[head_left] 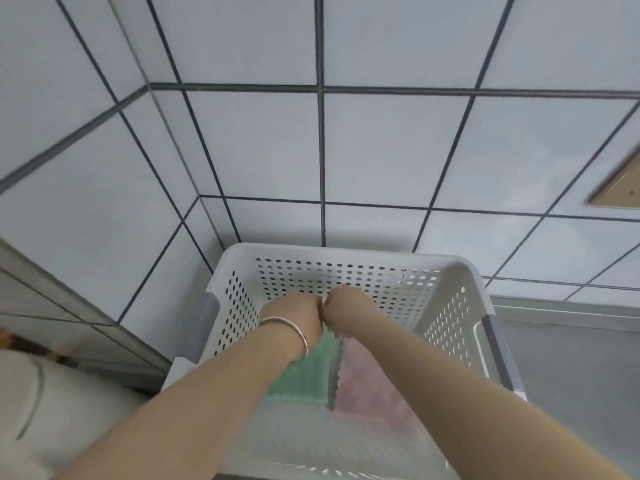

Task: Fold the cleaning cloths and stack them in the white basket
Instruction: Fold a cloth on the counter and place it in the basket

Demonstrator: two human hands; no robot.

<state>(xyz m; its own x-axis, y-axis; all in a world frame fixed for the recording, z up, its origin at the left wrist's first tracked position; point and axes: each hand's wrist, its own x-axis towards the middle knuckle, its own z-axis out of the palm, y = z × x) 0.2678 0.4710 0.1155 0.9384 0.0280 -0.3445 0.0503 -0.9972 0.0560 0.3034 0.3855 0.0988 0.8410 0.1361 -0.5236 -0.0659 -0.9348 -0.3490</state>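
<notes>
A white perforated basket (450, 306) stands against the tiled wall. Inside it lie a green cloth (304, 375) on the left and a pink cloth (367, 382) on the right, side by side and flat. Both arms reach down into the basket. My left hand (294, 310), with a thin bangle on the wrist, rests at the far end of the green cloth. My right hand (346, 304) is at the far end of the pink cloth. The two hands touch at the knuckles with fingers curled downward; the fingertips are hidden, so I cannot see whether they grip the cloths.
White wall tiles with dark grout (322, 150) fill the upper view. A grey metal surface (571, 358) lies to the right of the basket. A brown board (620, 188) hangs on the wall at the right edge. A pale rounded object (52, 403) sits at lower left.
</notes>
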